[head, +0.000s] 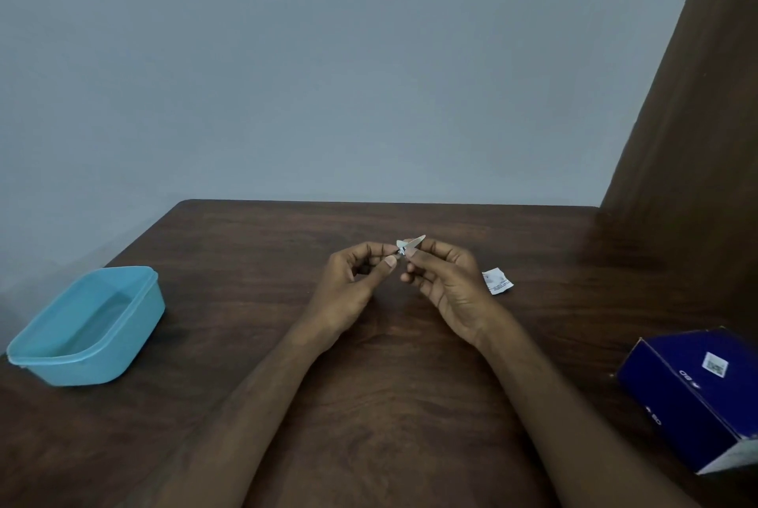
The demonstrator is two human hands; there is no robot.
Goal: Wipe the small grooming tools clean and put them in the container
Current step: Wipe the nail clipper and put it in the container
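Note:
Over the middle of the dark wooden table [369, 405], both hands hold a small silver nail clipper [408, 246]. My left hand [352, 286] pinches its near end between thumb and fingers. My right hand [443, 282] pinches the other end, where a thin metal blade sticks out up and to the right. A light blue plastic container [88, 327] stands open at the left edge of the table, far from both hands; nothing shows inside it.
A small torn white sachet [497, 281] lies on the table just right of my right hand. A dark blue cardboard box [697, 397] sits at the right front. A brown curtain [697, 138] hangs at the right, and a grey wall stands behind the table.

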